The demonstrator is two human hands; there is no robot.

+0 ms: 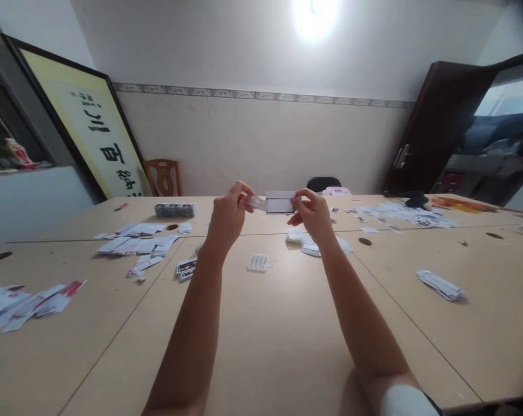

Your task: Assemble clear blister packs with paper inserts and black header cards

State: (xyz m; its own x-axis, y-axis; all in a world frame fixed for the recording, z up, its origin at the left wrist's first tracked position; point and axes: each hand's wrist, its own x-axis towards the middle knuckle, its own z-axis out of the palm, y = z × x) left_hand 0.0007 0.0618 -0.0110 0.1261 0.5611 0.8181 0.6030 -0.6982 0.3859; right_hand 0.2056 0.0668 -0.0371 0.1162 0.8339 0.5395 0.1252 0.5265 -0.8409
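Note:
Both arms stretch out above the table. My right hand (311, 211) pinches the right end of a small white box (280, 204) with dark edge lines, held up in front of me. My left hand (231, 216) is closed on a translucent strip (257, 202), which reaches to the box's left end. Whether the strip is inside the box or only touching it, I cannot tell. Below the hands a small white tray-like piece (258, 263) lies on the table. Closer to my right forearm lie a stack of white pieces (294, 235) and a white folded packet (310, 247).
White paper pieces (135, 245) lie in piles on the left, with printed cards (186, 268) beside my left forearm. A dark row of stacked items (175, 210) stands behind them. Scattered papers (411, 214) and a white bundle (440, 285) are on the right. Round holes (365, 241) pierce the tabletop.

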